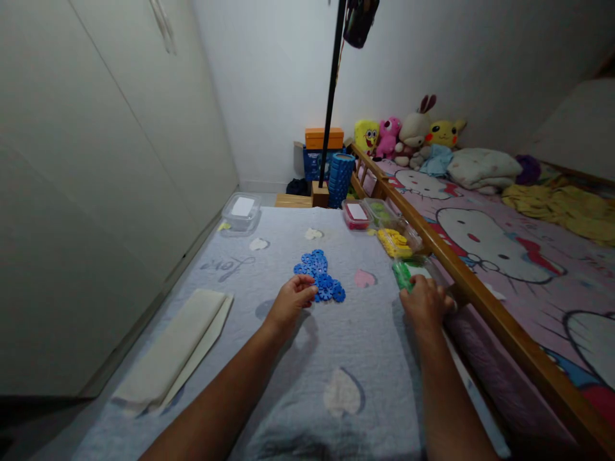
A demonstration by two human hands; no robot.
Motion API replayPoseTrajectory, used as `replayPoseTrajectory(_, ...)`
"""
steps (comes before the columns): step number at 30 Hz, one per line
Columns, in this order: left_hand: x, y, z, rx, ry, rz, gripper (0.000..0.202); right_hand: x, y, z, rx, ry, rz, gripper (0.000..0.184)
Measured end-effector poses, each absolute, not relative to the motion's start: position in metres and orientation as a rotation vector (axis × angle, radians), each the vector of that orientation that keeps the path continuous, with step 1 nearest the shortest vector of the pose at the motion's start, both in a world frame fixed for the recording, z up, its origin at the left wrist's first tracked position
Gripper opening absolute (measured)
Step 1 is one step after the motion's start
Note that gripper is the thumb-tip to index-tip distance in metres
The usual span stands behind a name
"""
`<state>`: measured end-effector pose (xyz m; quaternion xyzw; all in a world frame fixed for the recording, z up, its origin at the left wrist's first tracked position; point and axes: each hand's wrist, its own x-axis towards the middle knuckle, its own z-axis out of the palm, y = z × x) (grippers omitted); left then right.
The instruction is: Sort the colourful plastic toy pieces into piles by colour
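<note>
A flat cluster of joined blue plastic flakes (318, 275) lies on the grey quilt (288, 358). My left hand (292, 299) rests at its near left edge, fingers curled and pinching the nearest blue pieces. My right hand (425, 301) is at the right edge of the quilt, fingers closed down into or onto a clear tub of green pieces (402, 274); what the fingers hold is hidden. Beyond that tub stands a clear tub of yellow pieces (394, 242).
More tubs stand farther back: a red one (356, 214), a green one (379, 211), and a clear lidded box (241, 211) at left. Folded white cloth (177, 346) lies left. A wooden bed rail (480, 291) runs along the right; a black pole (330, 96) stands behind.
</note>
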<state>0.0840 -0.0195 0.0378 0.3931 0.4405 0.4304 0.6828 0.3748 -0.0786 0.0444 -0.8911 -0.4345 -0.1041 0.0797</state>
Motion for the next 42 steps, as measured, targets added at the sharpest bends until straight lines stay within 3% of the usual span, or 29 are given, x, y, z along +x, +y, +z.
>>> replayPoseTrajectory(6,0.1,-0.033,0.034,0.916,0.951,0.821,0.033,0.333,-0.082,0.047,-2.47,-1.451,-0.37,0.024)
replayPoseTrajectory(11,0.127,-0.043,0.033,0.799,0.864,0.743,0.043,0.273,-0.085,0.047,-2.149,-1.621,-0.41,0.019)
replayPoseTrajectory(20,0.118,-0.037,0.033,0.592,0.987,0.957,0.025,0.247,-0.096,0.049,-1.646,-1.817,-0.009,0.006)
replayPoseTrajectory(23,0.107,-0.033,0.036,0.605,1.007,0.968,0.029,0.293,-0.093,0.055,-1.794,-1.595,-0.15,0.015)
replayPoseTrajectory(26,0.105,-0.029,0.034,0.604,1.019,0.973,0.035,0.337,-0.092,0.054,-2.215,-1.383,-0.346,0.025)
replayPoseTrajectory(30,0.115,-0.024,0.027,0.645,1.077,0.992,0.035,0.366,-0.096,0.043,-2.573,-1.33,-0.344,0.031)
replayPoseTrajectory(42,0.072,-0.026,0.046,0.692,1.042,1.104,0.024,0.318,-0.106,0.029,-2.311,-1.581,-0.267,0.02)
